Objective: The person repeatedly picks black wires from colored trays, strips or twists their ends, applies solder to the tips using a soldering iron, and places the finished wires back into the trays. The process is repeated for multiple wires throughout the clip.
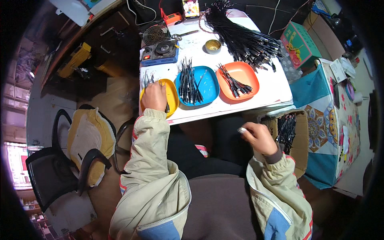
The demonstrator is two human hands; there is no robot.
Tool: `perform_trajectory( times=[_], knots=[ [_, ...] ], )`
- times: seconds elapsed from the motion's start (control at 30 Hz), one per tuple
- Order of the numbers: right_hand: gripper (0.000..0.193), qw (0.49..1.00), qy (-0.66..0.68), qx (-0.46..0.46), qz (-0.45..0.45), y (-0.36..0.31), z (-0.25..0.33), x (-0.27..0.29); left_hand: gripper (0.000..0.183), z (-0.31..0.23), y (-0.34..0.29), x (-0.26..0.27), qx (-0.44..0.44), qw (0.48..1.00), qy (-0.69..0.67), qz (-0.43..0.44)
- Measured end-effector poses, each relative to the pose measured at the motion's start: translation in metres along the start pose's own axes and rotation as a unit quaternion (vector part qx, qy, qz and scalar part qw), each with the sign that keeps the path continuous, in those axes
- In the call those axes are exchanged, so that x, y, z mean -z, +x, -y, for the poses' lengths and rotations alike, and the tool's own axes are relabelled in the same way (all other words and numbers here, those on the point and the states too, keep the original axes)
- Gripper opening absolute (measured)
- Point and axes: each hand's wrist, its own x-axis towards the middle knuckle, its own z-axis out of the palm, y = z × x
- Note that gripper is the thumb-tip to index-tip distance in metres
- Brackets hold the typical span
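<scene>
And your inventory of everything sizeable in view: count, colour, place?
table: one, white, centre
yellow tray, blue tray, orange tray: one each, table's near edge
cardboard box: one, brown, by table's near right corner
black cables: many, in trays and cardboard box, piled on table
bowl: one, silvery, behind trays
device: one, blue, behind yellow tray
round grille: one, dark, behind device
carton: one, green, right of table
side table: one, patterned cloth, far right
chair: one, black, left
cushion: one, yellow, on chair
sleeves: two, khaki, lower picture
left hand: one, bare, at yellow tray
right hand: one, bare, near cardboard box, whitish bit at fingers
</scene>
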Motion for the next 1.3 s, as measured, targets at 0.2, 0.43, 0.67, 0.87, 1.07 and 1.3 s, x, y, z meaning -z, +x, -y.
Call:
perform_trajectory(
  times=[0.2, 0.43, 0.67, 0.87, 1.07, 1.3],
  knots=[
    [0.021, 0.997, 0.042, 0.063, -0.001, 0.104, 0.066, -0.024, 0.020, 0.019, -0.002, 0.011, 0.052, 0.955, -0.285, -0.056],
    [0.026, 0.989, -0.108, 0.054, -0.081, 0.207, 0.073, -0.071, 0.012, 0.012, -0.029, 0.049, 0.038, 0.810, -0.572, -0.126],
    [0.024, 0.985, -0.130, 0.029, -0.106, 0.217, 0.066, -0.089, 0.011, -0.010, -0.071, 0.069, 0.080, 0.686, -0.723, -0.001],
    [0.020, 0.987, -0.126, 0.025, -0.100, 0.218, 0.064, -0.088, 0.013, -0.020, -0.084, 0.064, 0.116, 0.658, -0.743, 0.044],
    [0.020, 0.971, 0.020, 0.151, -0.184, 0.180, 0.093, -0.061, 0.012, -0.029, -0.089, 0.078, 0.125, 0.638, -0.758, 0.047],
    [0.013, 0.965, 0.084, 0.235, -0.081, 0.065, 0.128, -0.047, 0.017, -0.061, -0.103, 0.085, 0.044, 0.617, -0.785, 0.046]
  ],
)
